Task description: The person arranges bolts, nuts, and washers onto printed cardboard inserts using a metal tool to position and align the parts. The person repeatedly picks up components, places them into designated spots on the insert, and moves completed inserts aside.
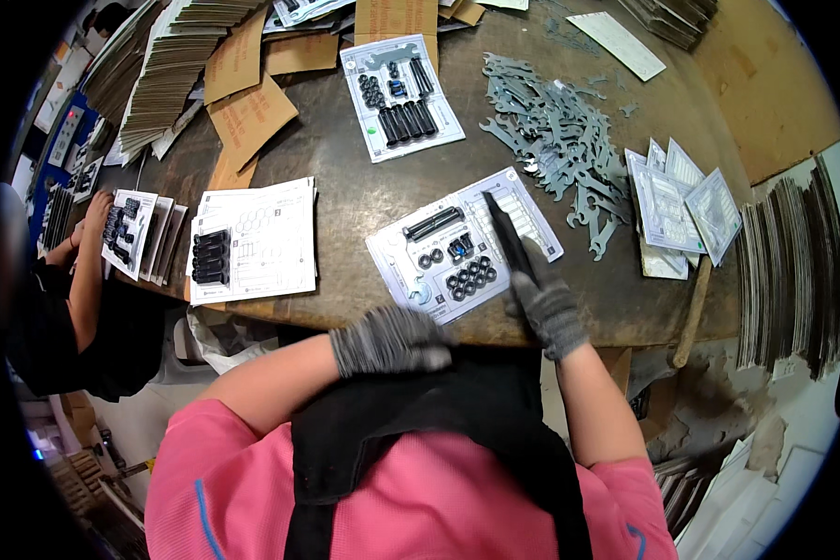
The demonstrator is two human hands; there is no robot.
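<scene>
In the head view, a long black piece is being gripped by the gloved right hand over a printed card bearing black bolts and nuts. The gloved left hand is being held near the table edge; whether its fingers are closed cannot be told.

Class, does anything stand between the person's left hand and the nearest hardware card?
Nothing visible does: the left hand is beside the hardware card, and the long black object in the right hand is farther right.
</scene>
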